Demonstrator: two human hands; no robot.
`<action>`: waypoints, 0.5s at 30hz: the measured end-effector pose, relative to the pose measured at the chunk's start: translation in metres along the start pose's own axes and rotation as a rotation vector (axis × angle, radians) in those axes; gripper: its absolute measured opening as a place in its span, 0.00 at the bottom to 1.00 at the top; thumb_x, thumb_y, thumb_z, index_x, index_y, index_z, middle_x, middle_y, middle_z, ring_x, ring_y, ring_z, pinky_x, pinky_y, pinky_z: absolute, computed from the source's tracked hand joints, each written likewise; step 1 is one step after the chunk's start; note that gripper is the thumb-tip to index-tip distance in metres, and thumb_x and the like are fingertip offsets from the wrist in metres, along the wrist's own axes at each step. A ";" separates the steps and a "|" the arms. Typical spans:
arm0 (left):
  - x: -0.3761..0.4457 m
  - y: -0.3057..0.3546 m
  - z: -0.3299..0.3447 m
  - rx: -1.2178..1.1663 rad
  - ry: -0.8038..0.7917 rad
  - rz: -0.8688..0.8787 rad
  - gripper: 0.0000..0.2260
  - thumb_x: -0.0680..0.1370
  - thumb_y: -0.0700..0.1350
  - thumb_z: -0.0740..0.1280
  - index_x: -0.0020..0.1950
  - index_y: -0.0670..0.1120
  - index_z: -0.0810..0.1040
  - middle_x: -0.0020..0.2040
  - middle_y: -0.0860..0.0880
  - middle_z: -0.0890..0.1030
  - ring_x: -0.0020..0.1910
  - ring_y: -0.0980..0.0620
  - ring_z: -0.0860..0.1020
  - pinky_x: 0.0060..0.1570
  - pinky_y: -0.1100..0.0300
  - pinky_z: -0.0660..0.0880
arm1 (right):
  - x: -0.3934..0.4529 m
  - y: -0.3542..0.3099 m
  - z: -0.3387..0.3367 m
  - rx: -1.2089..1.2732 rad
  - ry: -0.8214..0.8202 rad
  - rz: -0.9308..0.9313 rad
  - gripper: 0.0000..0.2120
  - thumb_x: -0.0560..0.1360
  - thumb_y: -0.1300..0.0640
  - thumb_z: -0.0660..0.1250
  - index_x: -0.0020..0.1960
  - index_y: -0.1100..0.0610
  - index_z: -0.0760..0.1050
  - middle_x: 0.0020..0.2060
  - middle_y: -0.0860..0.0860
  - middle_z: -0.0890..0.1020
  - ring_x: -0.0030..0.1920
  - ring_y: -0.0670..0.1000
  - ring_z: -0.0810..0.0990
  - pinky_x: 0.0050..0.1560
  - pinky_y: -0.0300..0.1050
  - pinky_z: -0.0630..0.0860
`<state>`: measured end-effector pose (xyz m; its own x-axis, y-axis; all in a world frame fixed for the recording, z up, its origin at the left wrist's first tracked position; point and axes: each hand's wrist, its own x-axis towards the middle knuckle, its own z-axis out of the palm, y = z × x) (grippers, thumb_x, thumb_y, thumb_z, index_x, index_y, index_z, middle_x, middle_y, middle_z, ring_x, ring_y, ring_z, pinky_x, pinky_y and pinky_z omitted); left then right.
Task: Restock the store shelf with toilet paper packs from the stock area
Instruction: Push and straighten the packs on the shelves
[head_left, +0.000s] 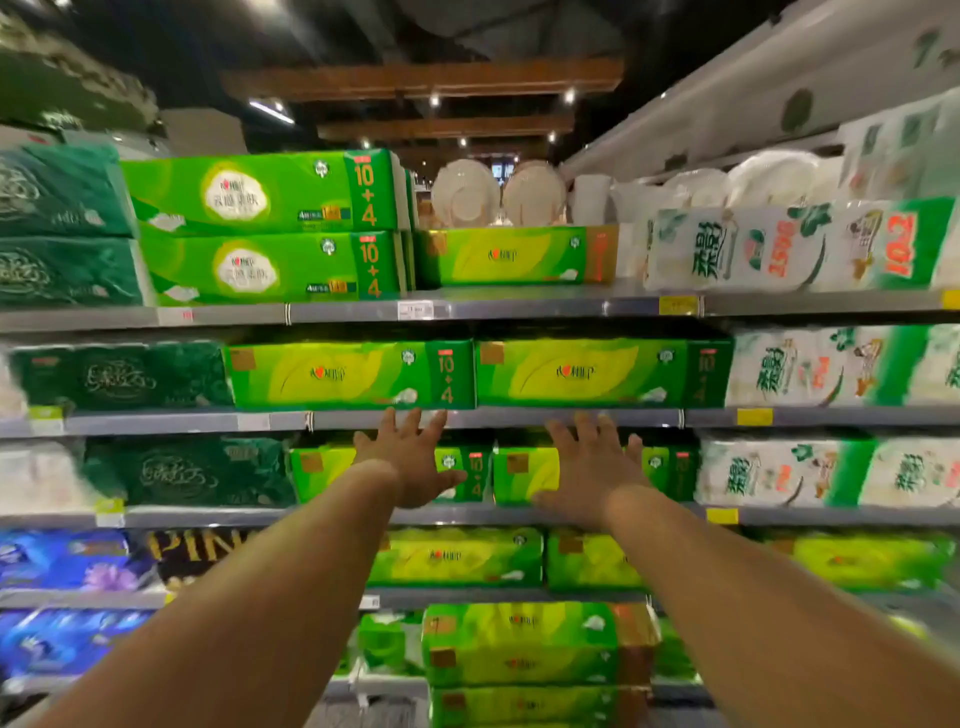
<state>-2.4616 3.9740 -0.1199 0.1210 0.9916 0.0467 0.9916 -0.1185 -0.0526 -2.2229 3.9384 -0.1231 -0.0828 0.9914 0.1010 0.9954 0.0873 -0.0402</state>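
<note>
Fingers spread wide and holding nothing, the left hand (410, 462) and right hand (592, 470) reach toward green toilet paper packs (519, 475) on the shelf (519, 515). Most rows look full; the single-layer top-row pack (514, 255) probably leaves room.

Left hand (410, 462) and right hand (592, 475) cover parts of two green packs (524, 475); contact unclear. Price tags (414, 310) unreadable. Blue packs (62, 558) cut by left edge, blurred.
</note>
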 end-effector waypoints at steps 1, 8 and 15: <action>-0.010 0.000 0.009 -0.016 -0.018 0.002 0.42 0.77 0.72 0.58 0.82 0.58 0.39 0.84 0.50 0.43 0.81 0.40 0.41 0.74 0.29 0.51 | -0.012 -0.003 0.010 0.007 -0.020 0.005 0.47 0.74 0.32 0.65 0.81 0.49 0.45 0.81 0.55 0.46 0.80 0.63 0.43 0.74 0.70 0.49; -0.066 0.015 0.068 -0.028 -0.142 0.029 0.42 0.77 0.72 0.57 0.83 0.57 0.39 0.84 0.49 0.44 0.81 0.39 0.42 0.74 0.31 0.52 | -0.069 -0.002 0.066 0.001 -0.081 0.044 0.48 0.72 0.31 0.66 0.81 0.49 0.48 0.80 0.55 0.51 0.79 0.64 0.50 0.73 0.70 0.56; -0.093 0.028 0.115 -0.025 -0.234 0.090 0.43 0.76 0.73 0.57 0.82 0.58 0.38 0.84 0.49 0.43 0.82 0.40 0.42 0.74 0.28 0.51 | -0.105 0.004 0.102 0.036 -0.157 0.074 0.49 0.71 0.31 0.69 0.81 0.49 0.49 0.80 0.56 0.51 0.79 0.65 0.50 0.73 0.72 0.54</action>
<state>-2.4508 3.8849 -0.2407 0.1978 0.9617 -0.1895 0.9784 -0.2054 -0.0212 -2.2147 3.8441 -0.2349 -0.0191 0.9980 -0.0600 0.9969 0.0145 -0.0772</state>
